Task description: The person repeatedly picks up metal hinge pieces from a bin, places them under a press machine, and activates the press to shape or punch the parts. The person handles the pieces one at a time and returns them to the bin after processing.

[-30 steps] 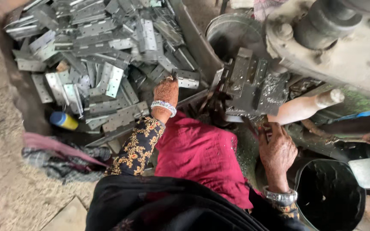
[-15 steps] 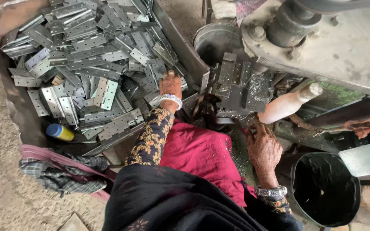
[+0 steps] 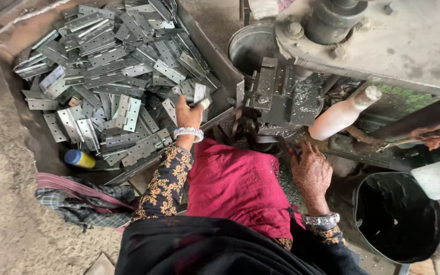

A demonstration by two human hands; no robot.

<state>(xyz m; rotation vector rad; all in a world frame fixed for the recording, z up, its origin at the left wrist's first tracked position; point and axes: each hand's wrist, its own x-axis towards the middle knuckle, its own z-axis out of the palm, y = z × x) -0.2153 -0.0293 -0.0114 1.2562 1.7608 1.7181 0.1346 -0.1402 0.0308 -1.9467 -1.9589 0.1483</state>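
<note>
Workshop floor, tray (image 3: 6, 66) of hinge plates (image 3: 108, 76): left hand (image 3: 188, 113) grips one plate (image 3: 199, 97); right hand (image 3: 310, 170), fingers curled, rests at press die (image 3: 281, 97); pick-up step.

Two hands show: the left hand (image 3: 188, 113) near the centre, closed on one flat metal plate (image 3: 200, 97), and the right hand (image 3: 311, 172) at about four o'clock. Each wrist carries one bangle, two in all. The perforated metal plates (image 3: 113, 71) heaped at ten o'clock are too many and too overlapped to count. One blue-and-yellow can (image 3: 79, 159) lies at eight o'clock. One black bucket (image 3: 396, 216) stands at four o'clock, one metal pail (image 3: 253, 43) at twelve, one white bottle (image 3: 343, 113) at two.
</note>
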